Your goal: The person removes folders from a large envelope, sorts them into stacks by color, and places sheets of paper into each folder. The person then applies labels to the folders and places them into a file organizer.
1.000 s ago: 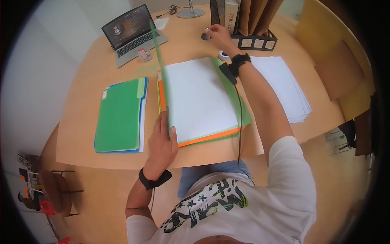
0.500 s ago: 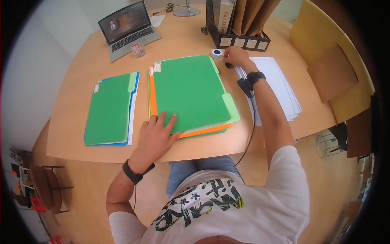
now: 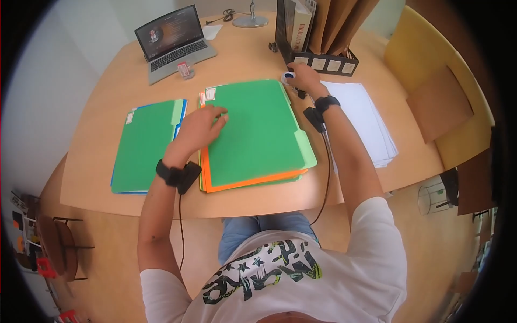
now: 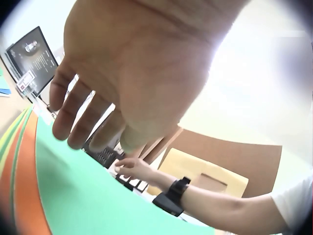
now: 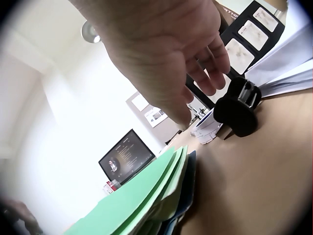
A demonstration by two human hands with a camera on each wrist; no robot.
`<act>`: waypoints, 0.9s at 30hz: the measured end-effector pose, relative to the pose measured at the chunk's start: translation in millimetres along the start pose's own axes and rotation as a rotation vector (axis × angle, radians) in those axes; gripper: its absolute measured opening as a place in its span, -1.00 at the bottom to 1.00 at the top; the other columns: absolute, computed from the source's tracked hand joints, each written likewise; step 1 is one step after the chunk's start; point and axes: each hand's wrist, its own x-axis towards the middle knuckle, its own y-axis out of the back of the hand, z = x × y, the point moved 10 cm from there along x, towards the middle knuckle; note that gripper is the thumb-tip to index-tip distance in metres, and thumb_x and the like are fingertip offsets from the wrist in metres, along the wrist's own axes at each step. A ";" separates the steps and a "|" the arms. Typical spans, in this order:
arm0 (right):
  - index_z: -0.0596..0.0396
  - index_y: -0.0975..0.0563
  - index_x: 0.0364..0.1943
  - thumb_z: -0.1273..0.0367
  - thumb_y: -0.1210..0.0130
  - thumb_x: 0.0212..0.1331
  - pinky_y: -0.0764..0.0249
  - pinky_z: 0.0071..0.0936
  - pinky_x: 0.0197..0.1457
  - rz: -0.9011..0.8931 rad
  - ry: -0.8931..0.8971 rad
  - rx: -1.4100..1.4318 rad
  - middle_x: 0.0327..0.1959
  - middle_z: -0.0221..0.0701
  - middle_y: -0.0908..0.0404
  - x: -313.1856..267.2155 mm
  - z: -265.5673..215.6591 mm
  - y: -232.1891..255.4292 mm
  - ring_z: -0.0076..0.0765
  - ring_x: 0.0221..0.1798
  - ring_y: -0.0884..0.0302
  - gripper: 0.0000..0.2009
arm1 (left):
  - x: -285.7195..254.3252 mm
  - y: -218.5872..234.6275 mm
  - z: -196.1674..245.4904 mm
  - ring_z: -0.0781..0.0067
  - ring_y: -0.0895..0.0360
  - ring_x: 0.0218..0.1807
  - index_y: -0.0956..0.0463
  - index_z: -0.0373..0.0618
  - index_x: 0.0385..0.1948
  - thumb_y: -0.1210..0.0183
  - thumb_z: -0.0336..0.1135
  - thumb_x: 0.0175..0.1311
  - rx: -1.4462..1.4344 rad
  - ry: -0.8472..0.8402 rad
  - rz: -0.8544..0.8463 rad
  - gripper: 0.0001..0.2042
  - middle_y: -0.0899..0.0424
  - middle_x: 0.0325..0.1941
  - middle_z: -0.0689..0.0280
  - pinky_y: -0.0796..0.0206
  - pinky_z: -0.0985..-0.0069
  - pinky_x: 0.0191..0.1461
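In the head view, the left hand point(image 3: 199, 129) is over the left part of a green folder point(image 3: 253, 134), fingers loosely bent and holding nothing. The folder tops a stack with orange edges. Its fingers hang apart in the left wrist view, the palm point(image 4: 137, 63) above the green cover point(image 4: 98, 191). The right hand point(image 3: 306, 78) reaches beside a white roll point(image 3: 288, 78). In the right wrist view this hand point(image 5: 161, 54) has relaxed fingers, thumb close to the roll point(image 5: 207, 129); contact is unclear. A black clip-like object point(image 5: 237, 110) rests on the table, outside its grasp.
A second green folder stack point(image 3: 142, 145) lies left, loose white sheets point(image 3: 361, 121) right. Behind are a laptop point(image 3: 175, 46), a small clear holder point(image 3: 185, 70) and a black organizer point(image 3: 318, 63) with books and brown folders. A yellow chair point(image 3: 441, 81) stands right.
The raised green cover came down over the white pages. My left hand left the stack's lower edge and moved up. My right hand came forward from the organizer, then shifted left, away from the black object.
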 end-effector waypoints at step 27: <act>0.06 -0.55 -0.14 0.36 -0.20 0.15 -0.46 -0.42 0.04 -0.196 0.456 1.188 0.01 -0.34 -0.48 -48.3 -204.4 -4.2 -0.39 0.08 -0.45 -0.79 | 9.2 11.7 -54.9 0.36 -0.58 -0.16 -0.41 -0.20 0.05 -0.35 -0.33 -0.01 -0.761 0.068 0.412 -0.48 -0.53 -0.03 0.16 -0.47 0.46 -0.11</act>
